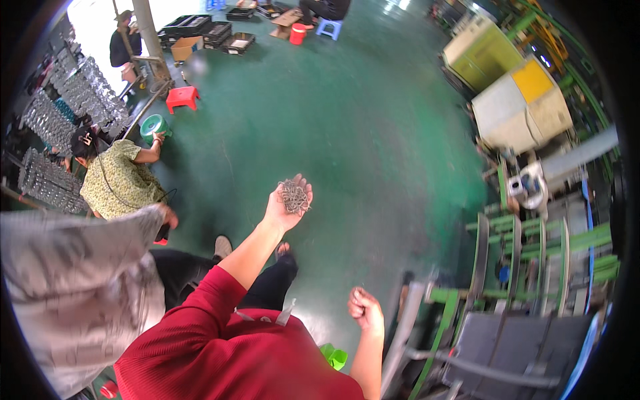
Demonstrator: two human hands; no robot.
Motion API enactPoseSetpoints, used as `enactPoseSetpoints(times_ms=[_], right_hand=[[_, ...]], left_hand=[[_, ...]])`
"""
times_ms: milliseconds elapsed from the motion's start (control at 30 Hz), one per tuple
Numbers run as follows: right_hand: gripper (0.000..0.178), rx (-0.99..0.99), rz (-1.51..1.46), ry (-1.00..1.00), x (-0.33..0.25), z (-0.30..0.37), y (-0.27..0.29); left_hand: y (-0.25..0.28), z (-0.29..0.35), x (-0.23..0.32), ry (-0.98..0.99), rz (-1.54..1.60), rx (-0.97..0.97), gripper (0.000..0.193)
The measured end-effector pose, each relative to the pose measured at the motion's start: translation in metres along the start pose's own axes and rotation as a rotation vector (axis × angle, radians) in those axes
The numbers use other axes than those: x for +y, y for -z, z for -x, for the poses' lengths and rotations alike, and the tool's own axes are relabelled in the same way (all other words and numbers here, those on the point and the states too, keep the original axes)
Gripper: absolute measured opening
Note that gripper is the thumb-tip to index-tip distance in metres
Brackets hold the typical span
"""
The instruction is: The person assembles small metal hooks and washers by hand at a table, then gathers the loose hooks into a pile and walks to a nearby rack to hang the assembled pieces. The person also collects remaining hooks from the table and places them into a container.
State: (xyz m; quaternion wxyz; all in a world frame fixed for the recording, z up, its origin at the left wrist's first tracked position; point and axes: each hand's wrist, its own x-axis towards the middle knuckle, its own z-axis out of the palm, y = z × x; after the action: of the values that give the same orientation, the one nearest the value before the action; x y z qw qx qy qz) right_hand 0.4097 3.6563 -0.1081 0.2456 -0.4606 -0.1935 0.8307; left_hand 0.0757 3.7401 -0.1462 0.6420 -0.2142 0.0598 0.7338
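Palm up, my left hand (288, 202) is stretched out in front of me above the green floor. A tangled heap of thin grey metal pieces (294, 197) rests in it, the fingers curled partly around the heap's far edge. My right hand (365, 309) hangs lower and to the right with its fingers curled in. Whether anything is inside that hand is hidden. A bright green object (333, 357) shows beside my right forearm, partly covered by my red top.
A person in grey (80, 280) stands close on my left; beyond, a person in a patterned shirt (123, 179) touches a green round stool (155, 127). A red stool (183, 99) stands farther off. Green metal racks (527, 247) and a pale machine (523, 107) line the right.
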Motion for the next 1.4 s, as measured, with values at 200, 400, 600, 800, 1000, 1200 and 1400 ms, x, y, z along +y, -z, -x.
enactPoseSetpoints(times_ms=[200, 400, 600, 800, 1000, 1200, 1400], right_hand=[[0.019, -0.080, 0.065, -0.033, -0.140, -0.115, -0.024], [0.014, -0.074, 0.096, -0.043, -0.266, -0.253, -0.055], [0.015, -0.118, 0.381, -0.174, -0.371, -0.467, -0.187], [0.020, -0.368, 0.910, -0.266, -0.396, -0.653, -0.481], [0.010, -0.542, 1.163, -0.314, -0.293, -0.787, -0.740], [0.009, -0.548, 1.146, -0.576, -0.181, -0.855, -0.872], [0.009, -0.539, 1.162, -0.611, -0.133, -0.915, -0.988]], left_hand=[[-0.093, -0.104, 0.084, -0.153, 0.012, -0.017, 0.042], [-0.126, -0.184, 0.197, -0.429, 0.160, 0.053, 0.034], [-0.123, -0.206, 0.348, -0.715, 0.387, -0.099, 0.033], [-0.140, -0.181, 0.482, -1.108, 0.456, 0.018, 0.036], [-0.118, -0.185, 0.687, -1.212, 0.434, 0.143, 0.035], [-0.134, -0.199, 0.857, -1.116, 0.471, 0.140, 0.036], [-0.180, -0.227, 1.016, -1.189, 0.436, 0.045, 0.039]])
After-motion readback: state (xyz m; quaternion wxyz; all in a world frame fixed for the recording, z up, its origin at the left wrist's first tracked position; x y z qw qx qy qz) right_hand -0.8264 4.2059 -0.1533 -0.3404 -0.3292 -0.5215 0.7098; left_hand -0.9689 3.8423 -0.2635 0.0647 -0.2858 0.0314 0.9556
